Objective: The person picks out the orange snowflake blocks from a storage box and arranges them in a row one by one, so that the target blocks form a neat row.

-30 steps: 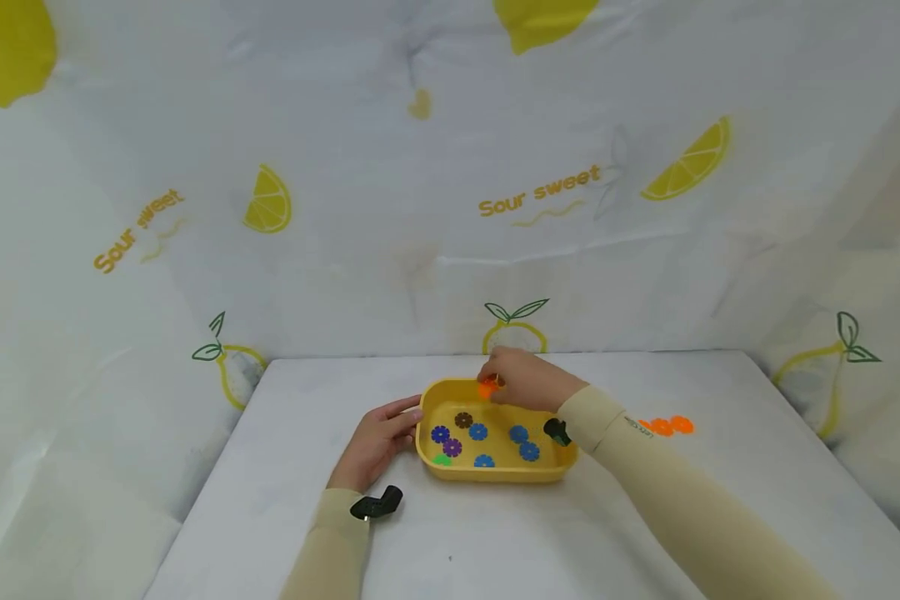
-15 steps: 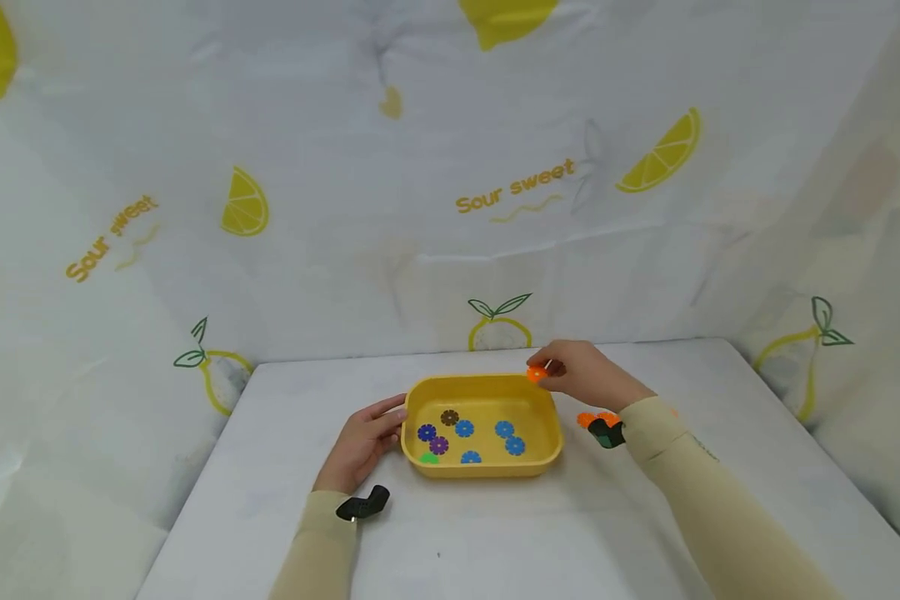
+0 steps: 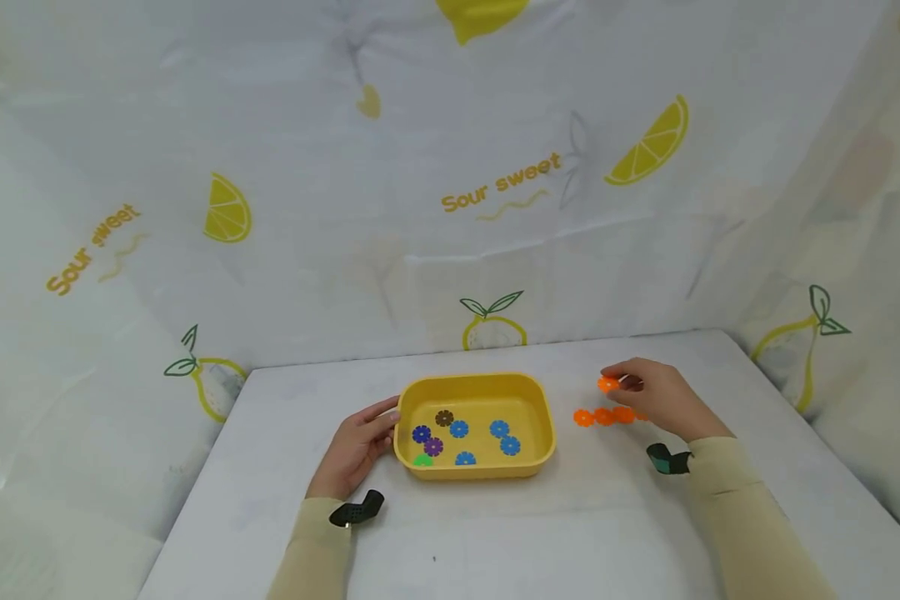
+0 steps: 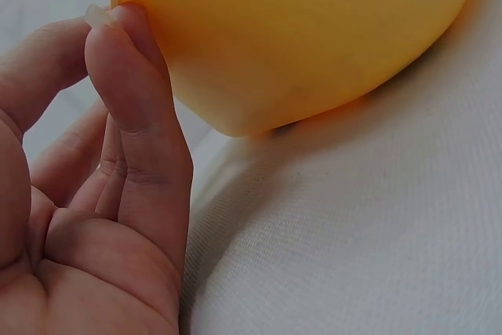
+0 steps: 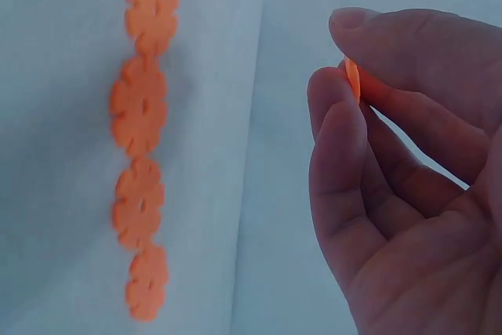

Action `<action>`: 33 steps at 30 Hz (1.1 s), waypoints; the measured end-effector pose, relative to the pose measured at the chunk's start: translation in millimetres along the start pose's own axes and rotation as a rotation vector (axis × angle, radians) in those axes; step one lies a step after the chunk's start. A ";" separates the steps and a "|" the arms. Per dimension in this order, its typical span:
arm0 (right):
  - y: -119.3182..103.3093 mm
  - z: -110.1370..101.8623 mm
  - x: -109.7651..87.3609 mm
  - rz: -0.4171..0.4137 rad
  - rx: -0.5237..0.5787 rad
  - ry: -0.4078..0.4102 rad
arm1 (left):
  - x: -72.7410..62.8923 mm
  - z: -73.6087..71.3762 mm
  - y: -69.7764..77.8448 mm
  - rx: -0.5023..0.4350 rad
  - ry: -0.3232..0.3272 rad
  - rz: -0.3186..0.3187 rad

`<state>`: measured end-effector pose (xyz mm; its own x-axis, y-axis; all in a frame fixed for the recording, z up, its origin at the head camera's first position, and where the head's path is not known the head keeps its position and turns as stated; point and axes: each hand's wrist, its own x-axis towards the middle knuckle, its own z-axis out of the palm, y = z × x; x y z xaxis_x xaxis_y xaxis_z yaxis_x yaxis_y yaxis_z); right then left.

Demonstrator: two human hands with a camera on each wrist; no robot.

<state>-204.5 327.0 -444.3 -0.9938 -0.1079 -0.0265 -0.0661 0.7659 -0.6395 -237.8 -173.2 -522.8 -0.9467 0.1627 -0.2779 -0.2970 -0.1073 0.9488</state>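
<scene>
A yellow tray (image 3: 476, 472) stands on the table in the head view, holding several notched plastic discs: blue discs (image 3: 510, 446), a brown disc (image 3: 444, 418), a purple disc (image 3: 433, 447) and a green disc (image 3: 423, 459). My left hand (image 3: 352, 450) holds the tray's left rim; in the left wrist view the thumb (image 4: 133, 84) presses near the wall's edge. Between thumb and fingers, my right hand (image 3: 663, 398) pinches an orange disc (image 3: 607, 384), seen edge-on in the right wrist view. Just below it lies a row of orange discs (image 5: 141, 107), touching end to end.
The white table (image 3: 495, 542) runs back to an upright white cloth (image 3: 330, 275) printed with lemons. More of this cloth rises at the left and right sides.
My right hand has carried the orange disc from over the tray out to the right, above the orange row. The left hand stays at the tray's rim. The head view has shifted slightly.
</scene>
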 end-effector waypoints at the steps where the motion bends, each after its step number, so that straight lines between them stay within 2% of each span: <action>1: 6.9 -2.7 -3.4 0.007 -0.003 0.006 | -0.4 0.1 0.0 0.005 0.001 0.001; 9: 53.5 -19.6 -21.4 0.054 -0.041 0.073 | -0.2 1.9 -1.1 0.014 0.002 -0.003; 16: 70.6 -29.1 -25.3 0.078 -0.062 0.090 | -0.8 0.9 -2.9 0.017 0.018 -0.010; 26: 96.9 -33.2 -31.4 0.140 -0.082 0.090 | 1.3 -0.3 -3.9 -0.015 0.004 -0.012; 33: 100.9 -29.8 -27.8 0.159 -0.102 0.085 | 1.7 -1.2 -5.6 -0.031 0.009 -0.017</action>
<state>-186.2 426.1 -485.2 -0.9961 0.0701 -0.0536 0.0880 0.8295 -0.5515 -237.9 -173.5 -528.8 -0.9426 0.1561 -0.2953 -0.3165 -0.1350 0.9389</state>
